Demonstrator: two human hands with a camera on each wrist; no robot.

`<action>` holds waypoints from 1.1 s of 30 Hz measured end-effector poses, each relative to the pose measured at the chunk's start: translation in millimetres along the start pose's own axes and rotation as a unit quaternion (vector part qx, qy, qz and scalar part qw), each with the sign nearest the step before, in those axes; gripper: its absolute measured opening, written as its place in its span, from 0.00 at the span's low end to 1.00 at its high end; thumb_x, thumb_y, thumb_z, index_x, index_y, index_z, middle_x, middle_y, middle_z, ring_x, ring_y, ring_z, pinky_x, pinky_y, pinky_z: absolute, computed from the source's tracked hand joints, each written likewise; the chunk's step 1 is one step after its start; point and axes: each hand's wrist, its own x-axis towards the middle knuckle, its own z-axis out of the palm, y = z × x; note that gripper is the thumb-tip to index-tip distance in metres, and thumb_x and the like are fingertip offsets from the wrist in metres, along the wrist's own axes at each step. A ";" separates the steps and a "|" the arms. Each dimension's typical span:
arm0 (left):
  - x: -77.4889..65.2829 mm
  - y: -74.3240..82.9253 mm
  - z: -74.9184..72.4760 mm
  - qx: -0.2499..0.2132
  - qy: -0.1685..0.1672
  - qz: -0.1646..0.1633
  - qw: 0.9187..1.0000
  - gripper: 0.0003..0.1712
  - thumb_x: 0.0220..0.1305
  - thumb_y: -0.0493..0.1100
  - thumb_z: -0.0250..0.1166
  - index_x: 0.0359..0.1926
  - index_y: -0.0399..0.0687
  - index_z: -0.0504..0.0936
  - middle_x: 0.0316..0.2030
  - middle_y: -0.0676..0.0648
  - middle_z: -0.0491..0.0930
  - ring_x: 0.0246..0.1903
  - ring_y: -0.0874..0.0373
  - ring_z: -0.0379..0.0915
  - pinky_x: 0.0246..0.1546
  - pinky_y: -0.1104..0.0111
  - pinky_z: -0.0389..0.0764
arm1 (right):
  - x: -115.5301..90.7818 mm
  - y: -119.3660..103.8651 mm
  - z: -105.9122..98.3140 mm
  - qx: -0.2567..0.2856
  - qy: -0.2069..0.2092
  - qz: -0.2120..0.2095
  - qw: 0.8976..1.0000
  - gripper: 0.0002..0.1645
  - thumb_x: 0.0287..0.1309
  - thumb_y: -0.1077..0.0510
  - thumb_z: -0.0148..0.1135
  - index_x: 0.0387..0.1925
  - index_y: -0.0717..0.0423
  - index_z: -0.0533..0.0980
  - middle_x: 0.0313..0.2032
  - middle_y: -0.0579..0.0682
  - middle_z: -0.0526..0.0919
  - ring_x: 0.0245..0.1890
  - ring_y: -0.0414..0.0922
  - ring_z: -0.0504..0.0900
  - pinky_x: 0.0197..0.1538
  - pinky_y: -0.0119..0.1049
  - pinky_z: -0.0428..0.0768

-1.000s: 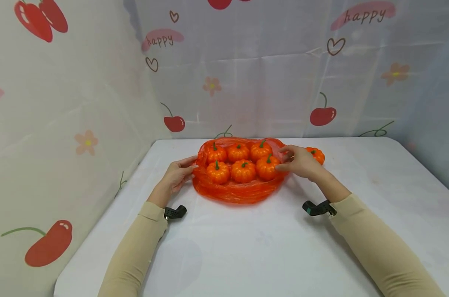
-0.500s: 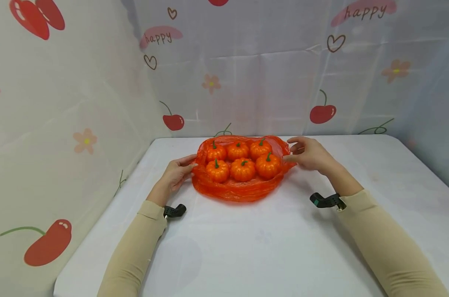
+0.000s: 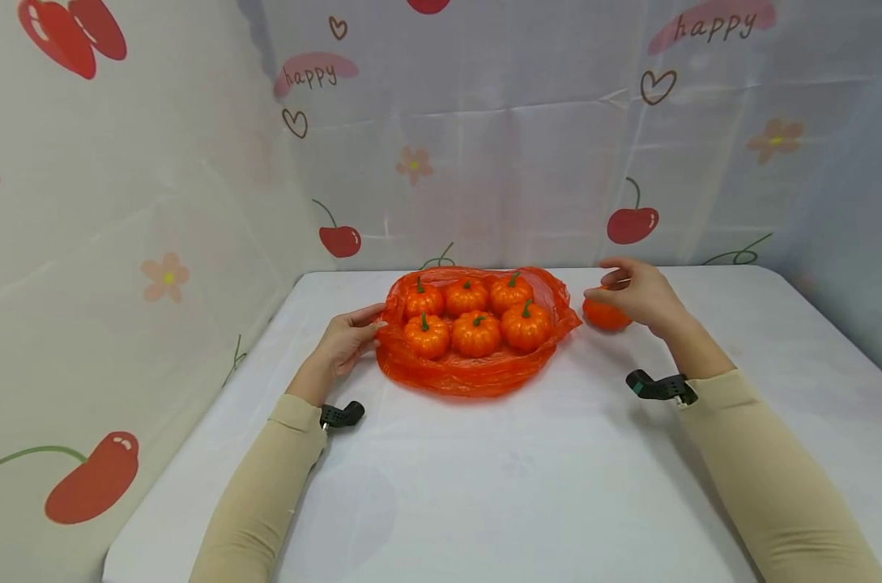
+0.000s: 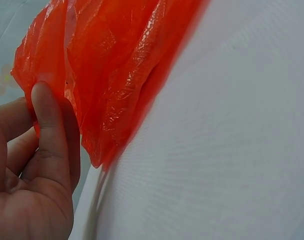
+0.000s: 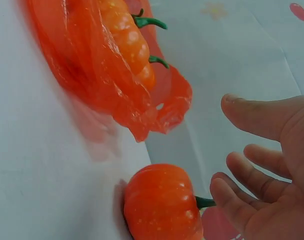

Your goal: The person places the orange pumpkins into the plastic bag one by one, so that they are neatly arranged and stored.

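An orange-red plastic bag (image 3: 462, 380) lies on the table with its mouth spread wide. Several small orange pumpkins with green stems, such as the front middle pumpkin (image 3: 477, 334), stand inside it in two rows. At the bag's left rim, my left hand (image 3: 343, 344) pinches the plastic between thumb and fingers, as the left wrist view shows. To the right of the bag a lone pumpkin (image 5: 162, 202) sits on the table. My right hand (image 3: 648, 300) hovers over it with loosely bent fingers and nothing held. In the right wrist view its fingertips are close to the stem.
The white table (image 3: 513, 486) ends in a back edge just behind the bag. A printed curtain (image 3: 484, 162) hangs behind it, and another curtain (image 3: 120, 324) flanks the left side. Each wrist carries a small black camera, such as the right wrist camera (image 3: 659, 386).
My right hand has let go of the bag's right rim and moved right, over the lone pumpkin. My left hand stays at the left rim.
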 end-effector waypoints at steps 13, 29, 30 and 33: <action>3.4 -0.4 -1.5 -0.005 0.002 0.000 1.000 0.27 0.74 0.35 0.62 0.71 0.53 0.76 0.69 0.45 0.72 0.31 0.61 0.77 0.35 0.76 0.84 | 4.0 15.8 -10.0 0.003 0.033 0.021 0.999 0.49 0.65 0.39 0.67 0.77 0.57 0.60 0.65 0.67 0.71 0.65 0.66 0.69 0.63 0.61 0.79; 4.0 -3.8 -1.6 -0.008 -0.012 0.021 1.000 0.30 0.73 0.33 0.61 0.73 0.46 0.72 0.67 0.43 0.72 0.28 0.64 0.76 0.32 0.77 0.83 | 12.6 51.1 -8.3 -0.009 -0.016 0.080 0.997 0.56 0.64 0.37 0.68 0.79 0.61 0.53 0.75 0.71 0.55 0.71 0.71 0.56 0.68 0.70 0.68; 4.0 -3.5 -1.4 -0.009 -0.012 0.022 1.000 0.30 0.73 0.33 0.61 0.73 0.46 0.72 0.66 0.43 0.73 0.28 0.64 0.76 0.32 0.77 0.83 | 13.5 53.5 -7.7 -0.009 -0.026 0.080 0.996 0.58 0.63 0.37 0.68 0.80 0.61 0.51 0.75 0.72 0.54 0.71 0.71 0.56 0.69 0.71 0.67; 3.6 -2.8 -1.0 -0.010 -0.009 0.020 1.000 0.29 0.73 0.33 0.61 0.73 0.46 0.73 0.66 0.44 0.73 0.28 0.63 0.76 0.32 0.77 0.83 | 16.0 59.5 -5.4 -0.011 -0.053 0.082 0.995 0.63 0.61 0.35 0.70 0.81 0.61 0.48 0.75 0.73 0.52 0.71 0.71 0.56 0.70 0.70 0.65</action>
